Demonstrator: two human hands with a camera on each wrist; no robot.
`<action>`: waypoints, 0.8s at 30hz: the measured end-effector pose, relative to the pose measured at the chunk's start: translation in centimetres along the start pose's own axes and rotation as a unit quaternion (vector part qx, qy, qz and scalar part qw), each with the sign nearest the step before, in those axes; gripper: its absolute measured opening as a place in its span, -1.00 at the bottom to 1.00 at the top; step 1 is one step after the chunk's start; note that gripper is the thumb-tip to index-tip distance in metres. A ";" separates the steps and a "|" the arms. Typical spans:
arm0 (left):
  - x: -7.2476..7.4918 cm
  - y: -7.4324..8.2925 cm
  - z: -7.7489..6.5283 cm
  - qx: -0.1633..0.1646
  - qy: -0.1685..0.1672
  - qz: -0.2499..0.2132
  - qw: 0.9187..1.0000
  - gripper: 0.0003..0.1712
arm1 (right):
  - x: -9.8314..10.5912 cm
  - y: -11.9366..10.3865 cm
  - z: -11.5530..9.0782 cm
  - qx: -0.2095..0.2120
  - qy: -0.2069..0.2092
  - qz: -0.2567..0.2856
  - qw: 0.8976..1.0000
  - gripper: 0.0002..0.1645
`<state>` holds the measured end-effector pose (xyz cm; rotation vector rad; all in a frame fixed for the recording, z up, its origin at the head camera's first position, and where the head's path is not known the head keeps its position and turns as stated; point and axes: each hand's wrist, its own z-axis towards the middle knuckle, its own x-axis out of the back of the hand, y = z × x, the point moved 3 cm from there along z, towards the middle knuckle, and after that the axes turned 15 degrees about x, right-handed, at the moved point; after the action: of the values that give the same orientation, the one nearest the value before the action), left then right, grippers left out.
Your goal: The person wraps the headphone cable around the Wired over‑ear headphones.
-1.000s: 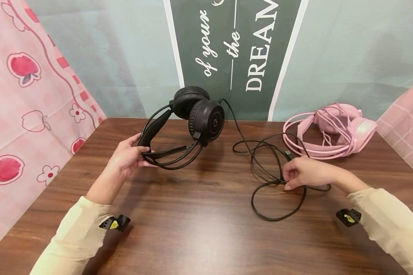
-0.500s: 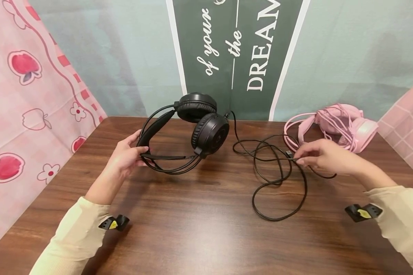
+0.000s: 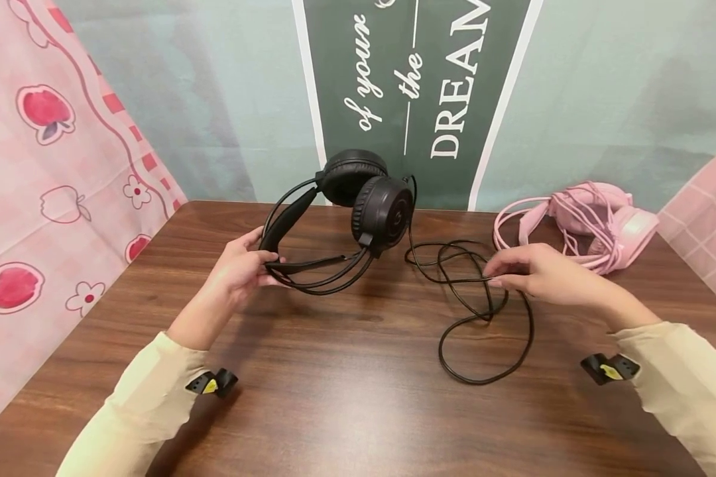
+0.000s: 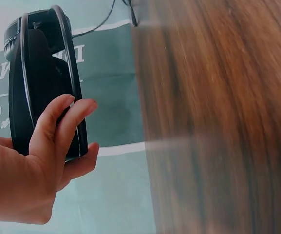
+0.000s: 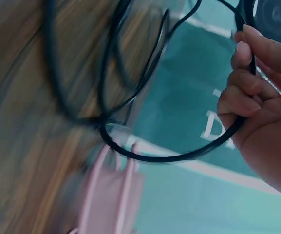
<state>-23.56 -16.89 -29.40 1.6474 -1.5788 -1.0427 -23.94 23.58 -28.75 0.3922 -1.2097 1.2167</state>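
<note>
Black over-ear headphones [image 3: 384, 211] are held up by my left hand [image 3: 238, 268], which grips the headband [image 3: 286, 218] with the ear cups facing away to the right. In the left wrist view, the fingers [image 4: 74, 117] wrap over the band and its thin outer rods. From an ear cup a black cable [image 3: 483, 381] runs down and lies in loose loops at the right. My right hand [image 3: 537, 271] pinches part of that cable between thumb and fingertips. The right wrist view shows the cable [image 5: 164, 158] passing through the curled fingers of the hand [image 5: 267, 92].
Pink headphones [image 3: 623, 228], wrapped in their own cable, lie at the back right of the brown wooden table [image 3: 346, 397]. Behind stands a green cloth backdrop [image 3: 573, 99] with white lettering. A pink patterned cloth [image 3: 48, 179] hangs on the left.
The headphones and my left hand have shifted slightly right. My right hand rose from the lower loops toward the back right, then came left with the cable. A plug seen earlier beside it is hidden.
</note>
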 end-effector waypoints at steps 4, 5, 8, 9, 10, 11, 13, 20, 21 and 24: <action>-1.1 0.0 0.4 0.000 0.002 0.008 1.000 -0.21 | -0.5 -1.4 2.0 0.035 0.000 0.041 0.999 -0.80; -1.3 0.1 0.5 0.000 0.004 0.011 1.000 -0.21 | -0.5 -1.7 2.4 0.045 0.001 0.047 0.998 -0.80; -1.8 0.1 0.8 -0.002 0.009 0.017 1.000 -0.22 | -0.4 -2.5 3.5 0.064 0.009 0.048 0.997 -0.77; -2.0 0.1 0.9 -0.002 0.012 0.022 1.000 -0.22 | -0.3 -2.7 3.9 0.070 0.013 0.047 0.996 -0.75; -2.1 0.1 1.0 -0.001 0.015 0.026 1.000 -0.22 | -0.2 -2.9 4.2 0.072 0.016 0.048 0.996 -0.74; -2.2 0.1 1.0 -0.001 0.017 0.032 0.999 -0.23 | -0.1 -3.1 4.5 0.072 0.018 0.053 0.996 -0.74; -2.3 0.1 1.1 0.000 0.022 0.041 0.999 -0.23 | 0.1 -3.6 5.0 0.075 0.021 0.064 0.995 -0.73; -2.8 0.0 1.5 -0.004 0.034 0.073 0.997 -0.24 | 0.5 -4.6 6.1 0.082 0.024 0.071 0.994 -0.77; -2.8 0.0 1.5 -0.007 0.037 0.079 0.996 -0.23 | 0.6 -4.7 6.2 0.080 0.028 0.065 0.994 -0.78; -3.0 -0.1 1.7 -0.014 0.041 0.095 0.995 -0.23 | 0.6 -4.7 6.4 0.076 0.040 0.053 0.995 -0.79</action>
<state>-24.91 -13.73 -29.93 1.4699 -1.6234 -0.8845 -23.11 17.10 -24.13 0.3903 -1.0847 1.4087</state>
